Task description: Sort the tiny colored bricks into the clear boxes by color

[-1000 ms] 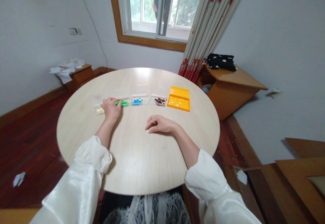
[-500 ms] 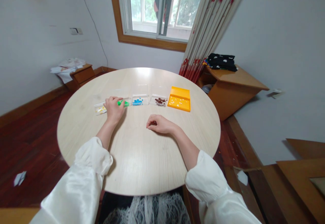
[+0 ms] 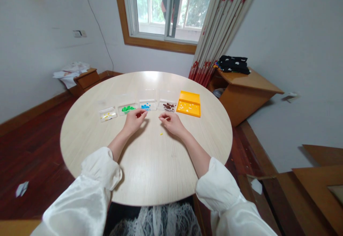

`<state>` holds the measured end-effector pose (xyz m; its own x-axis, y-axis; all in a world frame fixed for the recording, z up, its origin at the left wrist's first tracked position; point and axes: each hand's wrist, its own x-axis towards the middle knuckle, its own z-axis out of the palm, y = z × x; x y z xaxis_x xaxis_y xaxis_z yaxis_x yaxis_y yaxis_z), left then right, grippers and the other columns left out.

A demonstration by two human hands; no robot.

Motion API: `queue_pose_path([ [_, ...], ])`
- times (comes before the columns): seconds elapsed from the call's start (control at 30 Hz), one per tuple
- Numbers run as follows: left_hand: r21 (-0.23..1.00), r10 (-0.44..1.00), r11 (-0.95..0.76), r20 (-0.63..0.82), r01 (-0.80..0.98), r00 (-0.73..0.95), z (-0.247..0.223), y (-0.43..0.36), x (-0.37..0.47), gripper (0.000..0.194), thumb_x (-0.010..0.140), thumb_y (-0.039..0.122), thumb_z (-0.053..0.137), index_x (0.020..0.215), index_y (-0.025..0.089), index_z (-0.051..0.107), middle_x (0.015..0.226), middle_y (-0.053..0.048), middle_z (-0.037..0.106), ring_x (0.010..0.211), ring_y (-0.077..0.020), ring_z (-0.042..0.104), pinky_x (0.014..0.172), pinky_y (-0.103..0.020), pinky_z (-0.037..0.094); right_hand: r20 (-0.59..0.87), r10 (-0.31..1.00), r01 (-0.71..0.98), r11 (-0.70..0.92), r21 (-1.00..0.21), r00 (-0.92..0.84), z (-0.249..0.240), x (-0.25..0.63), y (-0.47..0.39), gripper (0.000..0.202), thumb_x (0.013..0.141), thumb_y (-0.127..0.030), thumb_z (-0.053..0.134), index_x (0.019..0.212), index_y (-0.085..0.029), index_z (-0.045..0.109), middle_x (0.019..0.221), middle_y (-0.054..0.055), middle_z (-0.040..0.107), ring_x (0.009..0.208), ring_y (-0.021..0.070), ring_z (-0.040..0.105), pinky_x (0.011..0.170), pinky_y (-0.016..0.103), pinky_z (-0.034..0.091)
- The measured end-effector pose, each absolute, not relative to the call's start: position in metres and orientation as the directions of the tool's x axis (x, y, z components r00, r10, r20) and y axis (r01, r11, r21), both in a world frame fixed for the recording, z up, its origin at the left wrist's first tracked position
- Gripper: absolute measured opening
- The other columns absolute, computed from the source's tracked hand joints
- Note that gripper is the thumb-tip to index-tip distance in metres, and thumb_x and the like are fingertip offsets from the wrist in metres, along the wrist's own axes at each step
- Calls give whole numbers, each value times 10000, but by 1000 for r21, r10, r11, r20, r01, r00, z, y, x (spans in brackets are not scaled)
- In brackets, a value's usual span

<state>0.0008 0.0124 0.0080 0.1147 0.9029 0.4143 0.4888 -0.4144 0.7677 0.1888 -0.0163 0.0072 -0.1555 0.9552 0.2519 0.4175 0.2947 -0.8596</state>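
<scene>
My left hand is just in front of the clear boxes, its thumb and fingertips pinched together. Whatever it may hold is too small to make out. It is nearest the clear box of blue pieces and the green pieces in the box beside it. Facing it across a small gap, my right hand hovers with curled fingers brought together near the thumb; nothing can be made out at their tips. A tiny yellow piece lies on the table just below my right hand.
Farther left is a clear box with yellow and white pieces. Brown pieces fill part of another clear box, beside an open orange case with small white pieces. All stand on a round pale table.
My left hand has left the green pieces and moved right, toward the middle. My right hand has shifted slightly up and right, and the yellow piece on the table now shows.
</scene>
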Motion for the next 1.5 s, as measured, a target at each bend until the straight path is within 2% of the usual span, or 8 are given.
queue_pose_path([
  [0.17, 802, 900, -428, 334, 416, 281, 6, 2, 14, 255, 760, 353, 524, 704, 137, 648, 648, -20, 634, 581, -119, 499, 583, -247, 394, 231, 962, 386, 269, -882, -143, 7, 189, -15, 90, 766, -190, 524, 771, -150, 604, 762, 18, 623, 681, 114, 540, 681, 265, 430],
  [0.3, 812, 898, -418, 303, 408, 318, 5, 0, 16, 254, 757, 359, 534, 695, 138, 642, 625, -15, 620, 573, -119, 504, 585, -249, 404, 223, 963, 392, 266, -881, -154, 5, 188, -15, 72, 747, -177, 532, 735, -151, 599, 730, 15, 622, 689, 119, 549, 712, 280, 436],
  [0.47, 865, 904, -364, 238, 346, 355, 3, 0, 18, 233, 744, 353, 562, 740, 136, 643, 660, -29, 639, 565, -118, 526, 561, -245, 411, 186, 981, 216, 195, -957, -64, 2, 188, -9, 71, 727, -217, 550, 739, -153, 577, 697, 2, 612, 642, 101, 544, 666, 256, 446],
  [0.67, 793, 836, -462, 241, 397, 493, 1, -8, 23, 171, 721, 295, 604, 740, 138, 669, 680, -37, 644, 586, -114, 503, 575, -246, 403, 144, 954, -65, 166, -984, 263, 6, 208, 7, 167, 664, -299, 628, 736, -157, 579, 619, -26, 583, 554, 72, 501, 540, 193, 407],
  [0.83, 755, 799, -506, 230, 416, 555, 7, -14, 23, 166, 730, 294, 591, 696, 152, 670, 638, -19, 608, 568, -106, 467, 558, -238, 387, -35, 803, -280, 167, -945, 595, 4, 244, 23, 138, 654, -242, 644, 686, -167, 533, 557, -69, 523, 505, 50, 493, 485, 157, 384],
  [1.07, 754, 808, -501, 232, 425, 541, 6, -11, 22, 195, 741, 306, 560, 701, 146, 663, 661, -31, 625, 588, -116, 490, 574, -247, 390, -100, 755, -388, 214, -897, 649, 0, 259, 25, 150, 715, -232, 650, 723, -167, 515, 565, -64, 547, 522, 49, 541, 497, 147, 421],
  [1.33, 757, 869, -469, 303, 455, 392, 3, -3, 19, 262, 762, 343, 503, 596, 155, 577, 556, 3, 543, 542, -110, 438, 547, -247, 356, 33, 679, -281, 347, -895, 733, 4, 274, 25, 360, 735, -459, 651, 631, -171, 462, 534, -71, 472, 433, 29, 423, 407, 145, 337],
  [1.5, 760, 883, -457, 323, 462, 341, 2, -1, 18, 282, 764, 369, 504, 593, 152, 565, 550, 11, 532, 537, -107, 433, 540, -244, 345, 144, 598, -108, 366, -924, 789, 5, 279, 23, 333, 739, -450, 647, 651, -168, 492, 527, -71, 466, 428, 35, 425, 420, 155, 359],
])
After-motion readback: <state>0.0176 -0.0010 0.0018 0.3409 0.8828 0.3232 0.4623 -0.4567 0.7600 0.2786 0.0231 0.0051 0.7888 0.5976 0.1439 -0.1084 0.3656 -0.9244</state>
